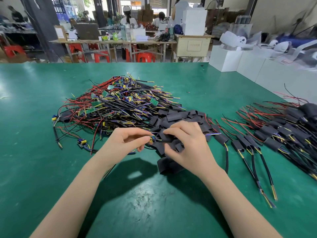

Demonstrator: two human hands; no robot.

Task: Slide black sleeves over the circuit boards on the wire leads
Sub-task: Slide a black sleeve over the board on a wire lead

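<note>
My left hand (pixel 127 140) pinches a small circuit board (pixel 152 138) with yellow parts between thumb and fingertips. My right hand (pixel 184 146) holds a black sleeve (pixel 163 137) right beside the board, with the board's thin wire leads (pixel 212 133) poking out past my knuckles. A heap of loose black sleeves (pixel 176 116) lies just behind my hands. A big pile of bare boards with red, black, yellow and purple wires (pixel 118 103) sits behind and to the left. Sleeved leads (pixel 274 133) lie in rows at the right.
The work lies on a green table mat (pixel 34 160). A single board (pixel 82 142) lies apart at the left of the pile. White boxes (pixel 240 60) stand along the right edge. Beyond the table, people sit at other benches with red stools.
</note>
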